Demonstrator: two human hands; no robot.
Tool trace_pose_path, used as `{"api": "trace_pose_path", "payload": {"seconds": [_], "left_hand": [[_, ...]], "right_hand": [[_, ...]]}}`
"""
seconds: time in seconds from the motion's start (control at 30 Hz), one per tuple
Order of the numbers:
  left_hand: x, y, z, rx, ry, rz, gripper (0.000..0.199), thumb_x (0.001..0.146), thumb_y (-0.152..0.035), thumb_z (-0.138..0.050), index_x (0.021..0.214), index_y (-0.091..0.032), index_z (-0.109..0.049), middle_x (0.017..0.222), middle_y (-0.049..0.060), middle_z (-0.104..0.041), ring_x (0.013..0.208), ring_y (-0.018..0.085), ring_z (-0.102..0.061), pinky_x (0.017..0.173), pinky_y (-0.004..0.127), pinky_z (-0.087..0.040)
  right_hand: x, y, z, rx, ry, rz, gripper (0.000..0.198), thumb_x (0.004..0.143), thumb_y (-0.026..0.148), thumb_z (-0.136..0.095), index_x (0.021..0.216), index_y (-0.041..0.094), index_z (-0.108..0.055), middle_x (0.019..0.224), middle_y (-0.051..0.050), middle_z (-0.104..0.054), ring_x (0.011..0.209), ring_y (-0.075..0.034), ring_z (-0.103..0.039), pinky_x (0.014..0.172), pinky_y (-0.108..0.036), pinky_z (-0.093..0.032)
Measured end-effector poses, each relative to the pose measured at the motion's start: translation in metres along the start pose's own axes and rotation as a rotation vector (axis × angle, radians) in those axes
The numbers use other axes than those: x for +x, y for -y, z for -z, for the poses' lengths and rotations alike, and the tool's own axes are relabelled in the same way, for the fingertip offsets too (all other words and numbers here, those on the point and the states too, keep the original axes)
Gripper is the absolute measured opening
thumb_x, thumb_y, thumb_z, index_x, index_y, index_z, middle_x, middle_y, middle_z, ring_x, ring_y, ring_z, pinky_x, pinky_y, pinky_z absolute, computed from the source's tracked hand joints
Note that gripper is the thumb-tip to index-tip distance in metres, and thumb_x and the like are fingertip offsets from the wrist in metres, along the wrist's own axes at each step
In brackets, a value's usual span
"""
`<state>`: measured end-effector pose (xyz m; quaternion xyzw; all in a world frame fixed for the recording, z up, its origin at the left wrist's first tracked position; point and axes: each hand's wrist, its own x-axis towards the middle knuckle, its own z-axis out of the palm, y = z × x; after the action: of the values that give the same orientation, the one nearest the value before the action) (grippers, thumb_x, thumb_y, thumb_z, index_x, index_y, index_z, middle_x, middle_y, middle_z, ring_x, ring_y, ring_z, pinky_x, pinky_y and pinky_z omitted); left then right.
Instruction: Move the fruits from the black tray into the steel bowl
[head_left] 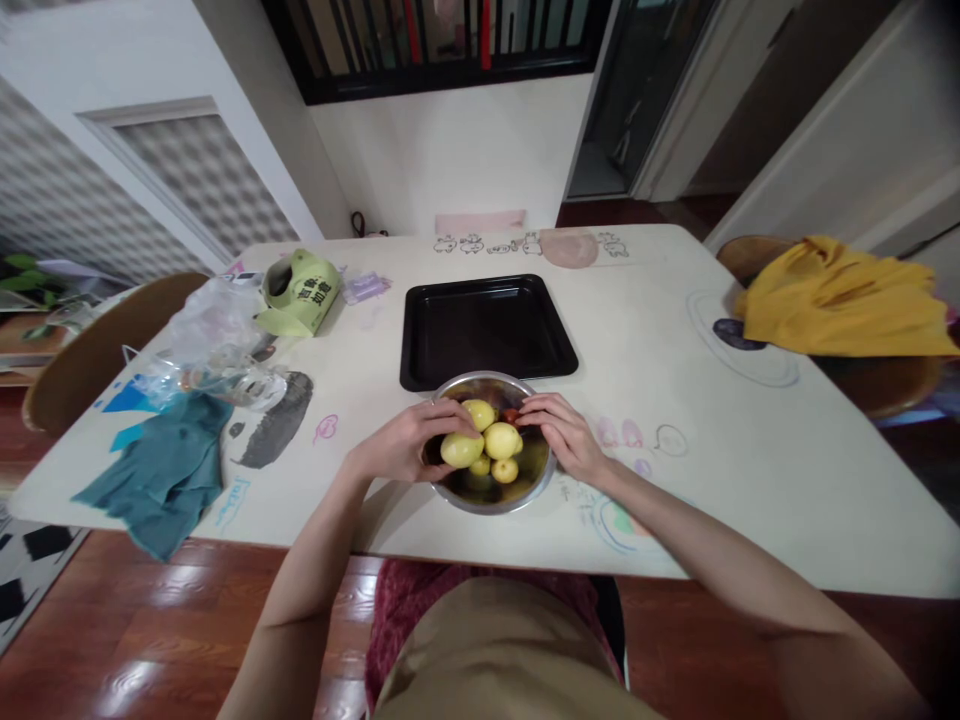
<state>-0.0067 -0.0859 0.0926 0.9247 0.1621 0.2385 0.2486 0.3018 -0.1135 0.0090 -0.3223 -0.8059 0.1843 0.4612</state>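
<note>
Just in front of me on the white table, a round steel bowl (pixel 491 507) holds several yellow lemons (pixel 502 441) and a small red fruit (pixel 511 415). My left hand (pixel 411 440) reaches over the bowl's left rim. Its thumb and fingers are closed around a lemon (pixel 461 450) at the left of the pile. From the right, my right hand (pixel 564 435) lies over the opposite rim with its fingers stretched inward. Those fingertips are beside the red fruit; whether they touch it I cannot tell. Directly behind the bowl lies a black baking tray (pixel 487 330).
A green carton (pixel 304 290), clear plastic packaging (pixel 225 320) and a teal cloth (pixel 169 465) lie at the table's left side. Drawings mark the tabletop. Chairs stand at both ends; a yellow cloth (pixel 847 300) hangs over the right one (pixel 892 390).
</note>
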Motion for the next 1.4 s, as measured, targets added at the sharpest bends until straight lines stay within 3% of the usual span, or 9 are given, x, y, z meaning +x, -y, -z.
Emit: {"api": "trace_pose_path", "payload": {"seconds": [0.27, 0.73, 0.83, 0.97, 1.1, 1.23, 1.4], "left_hand": [[-0.002, 0.005, 0.000, 0.059, 0.019, 0.035, 0.034, 0.092, -0.033, -0.075, 0.123, -0.023, -0.069, 0.125, 0.013, -0.071, 0.116, 0.029, -0.069, 0.107, 0.047, -0.055], [-0.001, 0.007, 0.002, -0.063, -0.038, 0.029, 0.051, 0.084, -0.050, -0.086, 0.124, -0.023, -0.072, 0.124, 0.015, -0.070, 0.116, 0.031, -0.068, 0.107, 0.050, -0.054], [-0.003, 0.010, 0.003, -0.063, -0.151, 0.043, 0.045, 0.089, -0.052, -0.081, 0.122, -0.023, -0.073, 0.122, 0.014, -0.071, 0.113, 0.030, -0.068, 0.104, 0.050, -0.055], [-0.003, 0.020, -0.002, -0.042, -0.461, 0.124, 0.029, 0.103, -0.047, -0.065, 0.114, -0.022, -0.075, 0.113, 0.011, -0.074, 0.109, 0.026, -0.068, 0.100, 0.046, -0.056], [-0.003, 0.036, -0.012, -0.082, -0.713, 0.247, 0.029, 0.108, -0.042, -0.055, 0.104, -0.021, -0.075, 0.106, 0.009, -0.074, 0.106, 0.023, -0.069, 0.097, 0.041, -0.057], [-0.002, 0.049, -0.021, -0.111, -0.817, 0.357, 0.034, 0.109, -0.046, -0.053, 0.099, -0.021, -0.075, 0.104, 0.007, -0.072, 0.101, 0.021, -0.069, 0.090, 0.036, -0.058], [0.000, 0.053, -0.029, -0.171, -0.828, 0.341, 0.039, 0.110, -0.047, -0.050, 0.098, -0.020, -0.075, 0.103, 0.008, -0.071, 0.098, 0.020, -0.068, 0.082, 0.032, -0.058]], "right_hand": [[-0.001, 0.000, 0.000, 0.001, 0.012, -0.015, 0.042, 0.112, 0.037, -0.034, 0.116, 0.024, -0.074, 0.115, -0.012, -0.074, 0.117, -0.030, -0.067, 0.103, -0.054, -0.056], [-0.001, -0.001, 0.000, -0.014, 0.007, -0.034, 0.046, 0.112, 0.040, -0.033, 0.113, 0.024, -0.076, 0.114, -0.012, -0.074, 0.116, -0.030, -0.067, 0.103, -0.055, -0.057], [-0.001, 0.000, 0.001, -0.023, 0.004, -0.031, 0.046, 0.112, 0.041, -0.034, 0.113, 0.024, -0.076, 0.113, -0.013, -0.075, 0.114, -0.030, -0.068, 0.101, -0.054, -0.057], [-0.001, -0.001, 0.004, -0.052, -0.034, -0.020, 0.046, 0.112, 0.040, -0.034, 0.111, 0.024, -0.077, 0.111, -0.013, -0.075, 0.110, -0.030, -0.069, 0.098, -0.054, -0.057], [0.001, -0.005, 0.009, -0.087, -0.110, -0.001, 0.042, 0.112, 0.036, -0.037, 0.110, 0.024, -0.077, 0.107, -0.011, -0.075, 0.106, -0.029, -0.069, 0.094, -0.052, -0.057], [0.004, -0.009, 0.012, -0.127, -0.154, -0.011, 0.042, 0.112, 0.036, -0.037, 0.109, 0.024, -0.077, 0.105, -0.011, -0.073, 0.103, -0.029, -0.068, 0.091, -0.050, -0.056], [0.004, -0.012, 0.009, -0.149, -0.149, -0.006, 0.039, 0.112, 0.035, -0.038, 0.112, 0.024, -0.076, 0.108, -0.010, -0.072, 0.105, -0.028, -0.067, 0.094, -0.048, -0.055]]}}
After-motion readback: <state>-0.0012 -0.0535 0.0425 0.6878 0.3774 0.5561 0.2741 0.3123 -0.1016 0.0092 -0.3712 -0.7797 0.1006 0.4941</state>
